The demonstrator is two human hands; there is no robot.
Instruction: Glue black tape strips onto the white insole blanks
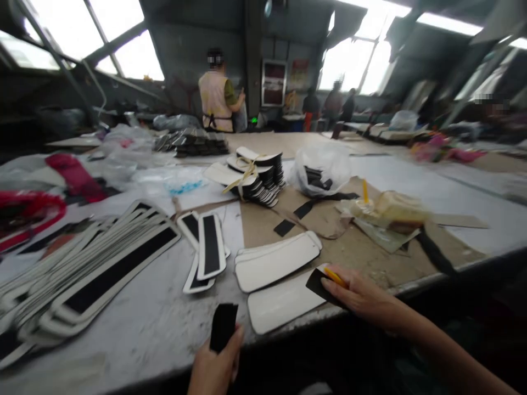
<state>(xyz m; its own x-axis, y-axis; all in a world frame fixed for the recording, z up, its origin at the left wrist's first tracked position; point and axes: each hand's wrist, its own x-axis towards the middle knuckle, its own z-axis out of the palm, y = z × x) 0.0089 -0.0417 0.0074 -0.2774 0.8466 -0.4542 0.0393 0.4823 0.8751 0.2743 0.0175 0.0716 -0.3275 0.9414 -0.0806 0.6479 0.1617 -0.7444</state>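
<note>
In the head view my left hand [216, 362] grips a black strip [223, 327] at the table's front edge, its end pointing up. My right hand [362, 293] pinches another black strip [321, 285] together with a thin yellow stick [335, 276]. This second strip lies over the right end of a long white rounded panel [284, 304] on the table. Just behind that panel, a few similar white panels [275, 260] overlap. To their left, several white-edged panels with black centres [211, 247] lie crossed. Whether the two strips are joined below the edge is hidden.
A fanned pile of black-centred panels [119, 274] covers the table's left side. Tied panel bundles [251, 175] and a clear bag of black pieces [319, 173] stand behind. A yellowish glue-like container [397, 211] sits at right. A person [216, 99] stands across the table.
</note>
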